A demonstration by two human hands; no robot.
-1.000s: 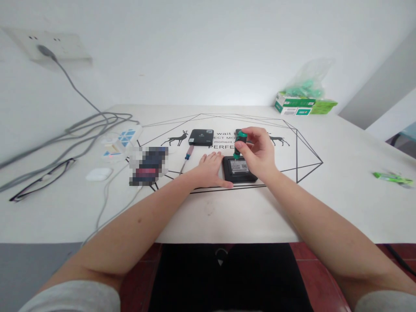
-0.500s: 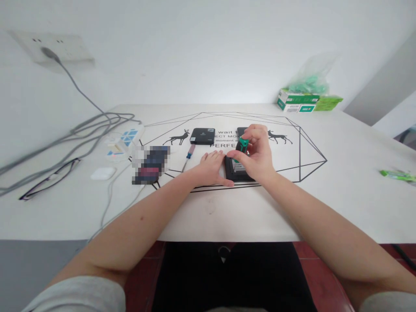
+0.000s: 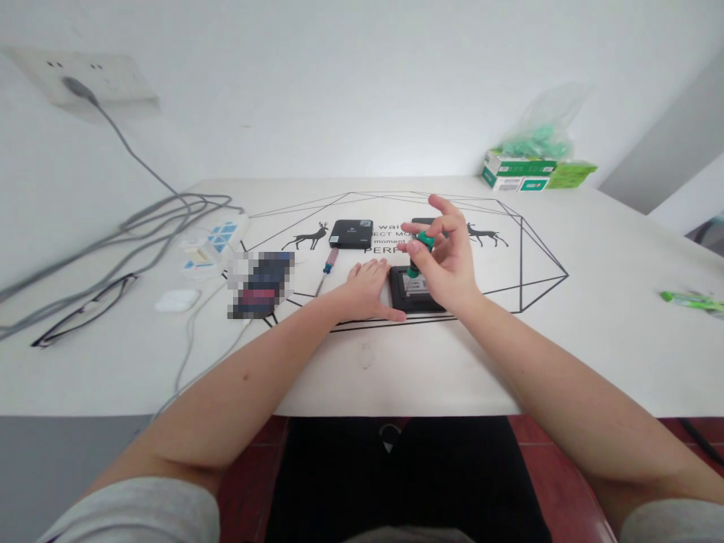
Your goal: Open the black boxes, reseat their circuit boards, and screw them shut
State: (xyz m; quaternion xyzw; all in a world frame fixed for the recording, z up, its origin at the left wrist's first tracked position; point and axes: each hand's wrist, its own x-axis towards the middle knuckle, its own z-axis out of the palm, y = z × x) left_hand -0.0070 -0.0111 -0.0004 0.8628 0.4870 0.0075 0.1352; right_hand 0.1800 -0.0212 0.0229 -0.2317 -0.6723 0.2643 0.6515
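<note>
My right hand (image 3: pixel 446 256) pinches the green and black handle of a screwdriver (image 3: pixel 419 256), with some fingers raised. The screwdriver stands over a black device with a silver, labelled inner part (image 3: pixel 417 300) flat on the table. Beside that device's left edge lies my left hand (image 3: pixel 370 290), palm down, its fingers stretched out and thumb along the near edge. Behind both hands sits a black square box (image 3: pixel 351 234) with a small label. A second screwdriver (image 3: pixel 329 265) with a blue and clear handle lies left of my left hand. My right hand partly hides another dark object (image 3: pixel 421 225).
On the left are a blurred-out phone (image 3: pixel 262 285), a white case (image 3: pixel 177 300), glasses (image 3: pixel 84 311), a power strip (image 3: pixel 223 234) and looped grey cables (image 3: pixel 170 207). Green-white boxes (image 3: pixel 517 170) with a plastic bag stand at the back right. A green packet (image 3: pixel 693 302) lies far right.
The fingers of my right hand have lifted and spread, while thumb and finger stay on the screwdriver handle. My left hand keeps its place. The camera view has shifted slightly.
</note>
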